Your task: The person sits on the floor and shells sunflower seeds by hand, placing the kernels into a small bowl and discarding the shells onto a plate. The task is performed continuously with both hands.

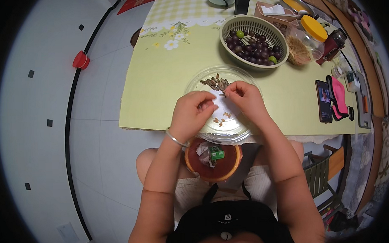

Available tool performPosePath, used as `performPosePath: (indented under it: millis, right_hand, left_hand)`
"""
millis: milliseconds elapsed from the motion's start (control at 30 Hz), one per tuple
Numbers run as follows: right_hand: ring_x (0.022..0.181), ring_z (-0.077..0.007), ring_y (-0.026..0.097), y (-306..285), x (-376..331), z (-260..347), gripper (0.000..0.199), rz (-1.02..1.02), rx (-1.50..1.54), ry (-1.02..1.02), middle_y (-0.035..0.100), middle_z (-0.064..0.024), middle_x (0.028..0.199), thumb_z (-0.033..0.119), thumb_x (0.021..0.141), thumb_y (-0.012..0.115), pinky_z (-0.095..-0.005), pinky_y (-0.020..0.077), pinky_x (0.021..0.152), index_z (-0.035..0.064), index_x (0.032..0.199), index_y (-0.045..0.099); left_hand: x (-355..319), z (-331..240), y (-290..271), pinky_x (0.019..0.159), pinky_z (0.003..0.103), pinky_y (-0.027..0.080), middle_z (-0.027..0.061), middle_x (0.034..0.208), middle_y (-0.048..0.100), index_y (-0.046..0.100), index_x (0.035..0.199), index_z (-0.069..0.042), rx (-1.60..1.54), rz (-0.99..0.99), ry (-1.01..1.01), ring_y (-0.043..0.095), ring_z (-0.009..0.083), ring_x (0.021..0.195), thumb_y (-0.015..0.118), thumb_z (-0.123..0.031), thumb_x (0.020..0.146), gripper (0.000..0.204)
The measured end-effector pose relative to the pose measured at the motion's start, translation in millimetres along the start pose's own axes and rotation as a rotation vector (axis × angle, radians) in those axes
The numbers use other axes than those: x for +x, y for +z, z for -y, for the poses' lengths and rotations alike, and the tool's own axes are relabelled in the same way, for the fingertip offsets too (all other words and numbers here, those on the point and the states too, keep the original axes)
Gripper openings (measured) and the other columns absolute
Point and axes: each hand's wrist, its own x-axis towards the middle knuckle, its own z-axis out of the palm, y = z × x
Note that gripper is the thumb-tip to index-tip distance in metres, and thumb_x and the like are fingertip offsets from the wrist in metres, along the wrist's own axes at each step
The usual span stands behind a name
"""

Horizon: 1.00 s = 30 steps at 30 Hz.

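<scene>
A round clear plastic tray (pixel 192 88) lies at the table's near edge. Toward its far side is a small pile of striped sunflower seeds (pixel 211 82) in their shells, and several pale shelled kernels (pixel 220 120) lie nearer to me. My right hand (pixel 246 99) is at the pile's right edge, thumb and forefinger pinched on a sunflower seed at the fingertips. Over the tray's left part hovers my left hand (pixel 193 112), a bangle on its wrist; its fingers are curled, with thumb and forefinger apart and nothing visible between them.
Beyond the tray stands a grey-green colander (pixel 224 45) of dark grapes. To its right are a yellow-lidded clear jar (pixel 314 28) and a dark red flask (pixel 331 46). A phone (pixel 324 100) lies beside a pink-and-black item (pixel 339 97). Between my knees sits a waste bin (pixel 235 169).
</scene>
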Motion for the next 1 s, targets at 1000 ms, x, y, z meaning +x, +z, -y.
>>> performPosePath:
  millis: [1000]
  right_hand:
    - [0.059,-0.0035,0.048,26.5,-27.6,-7.8,0.007,-0.131,0.157,0.025,0.056,0.0014,0.065,0.003,0.080,0.063,-0.0206,0.0411,0.053,0.0013,0.076,0.058]
  left_hand:
    - [-8.7,14.1,59.6,0.052,0.036,0.048,0.0108,0.068,0.059,0.069,0.101,0.000,0.518,-0.303,0.469,0.059,0.0275,0.057,0.063,-0.001,0.074,0.028]
